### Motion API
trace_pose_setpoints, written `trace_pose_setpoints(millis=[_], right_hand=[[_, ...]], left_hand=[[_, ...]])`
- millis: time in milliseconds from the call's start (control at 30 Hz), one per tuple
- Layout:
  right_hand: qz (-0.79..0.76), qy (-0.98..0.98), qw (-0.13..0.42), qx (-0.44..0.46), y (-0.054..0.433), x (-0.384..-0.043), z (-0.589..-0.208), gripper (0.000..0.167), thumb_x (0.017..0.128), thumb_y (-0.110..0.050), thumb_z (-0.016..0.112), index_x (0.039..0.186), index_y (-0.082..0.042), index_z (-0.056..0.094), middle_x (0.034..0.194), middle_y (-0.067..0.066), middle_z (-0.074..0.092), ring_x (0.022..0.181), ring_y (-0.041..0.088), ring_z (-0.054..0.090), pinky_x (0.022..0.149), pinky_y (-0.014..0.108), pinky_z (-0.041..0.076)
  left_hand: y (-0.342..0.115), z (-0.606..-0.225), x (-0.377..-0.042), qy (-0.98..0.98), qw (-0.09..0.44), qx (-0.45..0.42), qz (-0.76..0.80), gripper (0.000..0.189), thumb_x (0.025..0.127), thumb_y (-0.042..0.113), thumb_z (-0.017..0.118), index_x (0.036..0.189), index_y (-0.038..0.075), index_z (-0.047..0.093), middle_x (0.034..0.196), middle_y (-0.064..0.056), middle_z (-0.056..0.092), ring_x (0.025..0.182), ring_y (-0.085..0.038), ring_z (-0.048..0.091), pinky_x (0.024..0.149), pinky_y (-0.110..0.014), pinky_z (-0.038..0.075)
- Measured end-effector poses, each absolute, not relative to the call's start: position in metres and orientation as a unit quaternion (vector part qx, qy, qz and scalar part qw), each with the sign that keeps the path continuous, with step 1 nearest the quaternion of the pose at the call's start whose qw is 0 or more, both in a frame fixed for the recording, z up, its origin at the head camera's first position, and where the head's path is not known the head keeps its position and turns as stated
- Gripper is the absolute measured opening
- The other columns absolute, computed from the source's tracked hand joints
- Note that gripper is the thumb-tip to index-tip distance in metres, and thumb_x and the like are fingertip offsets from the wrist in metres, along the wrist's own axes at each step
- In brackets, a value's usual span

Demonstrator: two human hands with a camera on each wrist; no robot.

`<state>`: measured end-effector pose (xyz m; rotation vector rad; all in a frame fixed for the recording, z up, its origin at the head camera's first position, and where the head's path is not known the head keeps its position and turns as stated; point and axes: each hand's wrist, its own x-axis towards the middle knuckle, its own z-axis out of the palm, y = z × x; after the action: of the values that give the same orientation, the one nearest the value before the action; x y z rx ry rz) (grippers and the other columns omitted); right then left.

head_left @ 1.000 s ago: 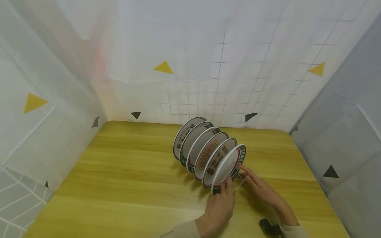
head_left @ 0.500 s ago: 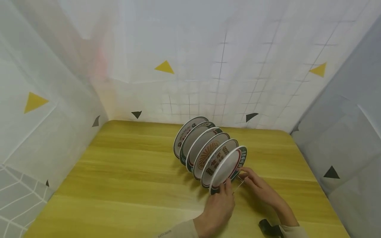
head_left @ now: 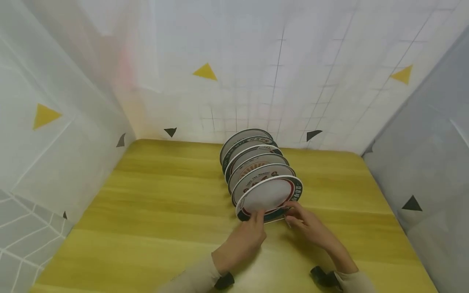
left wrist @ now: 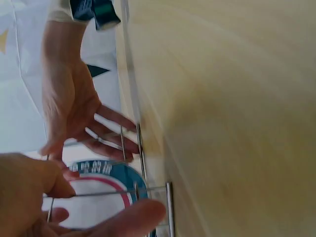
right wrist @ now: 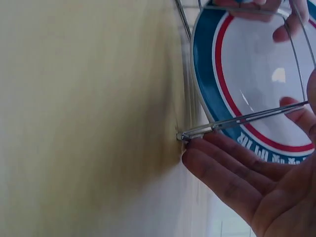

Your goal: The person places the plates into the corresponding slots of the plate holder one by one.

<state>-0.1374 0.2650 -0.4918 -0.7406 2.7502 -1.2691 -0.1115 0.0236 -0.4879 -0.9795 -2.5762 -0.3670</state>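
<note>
Several round plates [head_left: 269, 195], white with green and red rims, stand on edge in a row in a wire dish rack [head_left: 275, 220] on the wooden table. My left hand [head_left: 243, 236] grips the rack's wire end at the near left; in the left wrist view its thumb [left wrist: 131, 219] and fingers close about a wire. My right hand [head_left: 311, 226] holds the near right corner, fingertips [right wrist: 197, 158] low by the table and thumb on the inner side of the wire [right wrist: 256, 116]. Most of the rack is hidden behind the plates.
The wood-grain table [head_left: 154, 211] extends to both sides of the rack. White sheeting [head_left: 176, 97] with yellow and black triangles forms walls at the back and sides. Black wrist straps [head_left: 324, 278] sit at both sleeves.
The rack and plates have turned, the near end swinging left and the far end right, so the plates face me more squarely. Both hands moved with it, keeping hold. The head view tilted slightly down.
</note>
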Motion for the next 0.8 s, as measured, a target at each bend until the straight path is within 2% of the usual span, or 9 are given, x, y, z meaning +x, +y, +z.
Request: trace_pose_setpoints(millis=[133, 267, 400, 600, 700, 800], right_hand=[[-0.424, 0.878, 0.023, -0.221, 0.255, -0.135, -0.489, 0.036, 0.100, -0.019, 0.055, 0.135, -0.014, 0.048, 0.104, 0.006, 0.070, 0.098, 0.013, 0.066, 0.078, 0.028, 0.053], [-0.450, 0.865, 0.043, -0.217, 0.242, -0.132, -0.485, 0.039, 0.100, -0.020, 0.054, 0.138, -0.013, 0.047, 0.107, 0.009, 0.069, 0.098, 0.017, 0.067, 0.079, 0.029, 0.053], [-0.459, 0.861, 0.056, -0.212, 0.230, -0.125, -0.484, 0.039, 0.101, -0.021, 0.055, 0.139, -0.014, 0.048, 0.110, 0.010, 0.069, 0.101, 0.023, 0.067, 0.084, 0.033, 0.054], [-0.474, 0.849, 0.082, -0.217, 0.211, -0.115, -0.486, 0.038, 0.100, -0.021, 0.055, 0.137, -0.010, 0.052, 0.117, 0.014, 0.066, 0.105, 0.027, 0.066, 0.089, 0.037, 0.053], [-0.486, 0.841, 0.097, -0.218, 0.203, -0.110, -0.486, 0.037, 0.099, -0.024, 0.057, 0.133, -0.010, 0.055, 0.124, 0.016, 0.063, 0.106, 0.027, 0.066, 0.089, 0.035, 0.053], [-0.494, 0.835, 0.103, -0.219, 0.200, -0.107, -0.487, 0.035, 0.099, -0.025, 0.057, 0.130, -0.008, 0.056, 0.127, 0.016, 0.062, 0.107, 0.027, 0.066, 0.091, 0.035, 0.053]], left_hand=[[0.007, -0.481, -0.116, -0.904, 0.163, -0.371, -0.133, 0.040, 0.088, 0.011, 0.061, 0.122, -0.003, 0.043, 0.091, -0.006, 0.050, 0.065, -0.012, 0.055, 0.049, -0.018, 0.047], [-0.011, -0.472, -0.118, -0.908, 0.105, -0.374, -0.154, 0.041, 0.091, 0.011, 0.059, 0.125, -0.001, 0.039, 0.093, -0.005, 0.049, 0.070, -0.012, 0.053, 0.057, -0.021, 0.049], [-0.030, -0.468, -0.117, -0.910, 0.055, -0.372, -0.174, 0.043, 0.094, 0.011, 0.055, 0.131, 0.000, 0.036, 0.097, -0.005, 0.049, 0.070, -0.012, 0.050, 0.060, -0.024, 0.049], [-0.056, -0.469, -0.118, -0.908, 0.037, -0.379, -0.172, 0.045, 0.095, 0.011, 0.055, 0.135, 0.003, 0.034, 0.110, -0.009, 0.055, 0.063, -0.013, 0.052, 0.062, -0.029, 0.051], [-0.067, -0.470, -0.117, -0.909, 0.031, -0.377, -0.176, 0.045, 0.096, 0.011, 0.054, 0.136, 0.005, 0.035, 0.104, -0.008, 0.057, 0.057, -0.011, 0.050, 0.058, -0.029, 0.050], [-0.075, -0.470, -0.115, -0.907, 0.017, -0.378, -0.187, 0.043, 0.099, 0.014, 0.052, 0.138, 0.008, 0.035, 0.101, -0.006, 0.058, 0.060, -0.010, 0.053, 0.061, -0.029, 0.052]])
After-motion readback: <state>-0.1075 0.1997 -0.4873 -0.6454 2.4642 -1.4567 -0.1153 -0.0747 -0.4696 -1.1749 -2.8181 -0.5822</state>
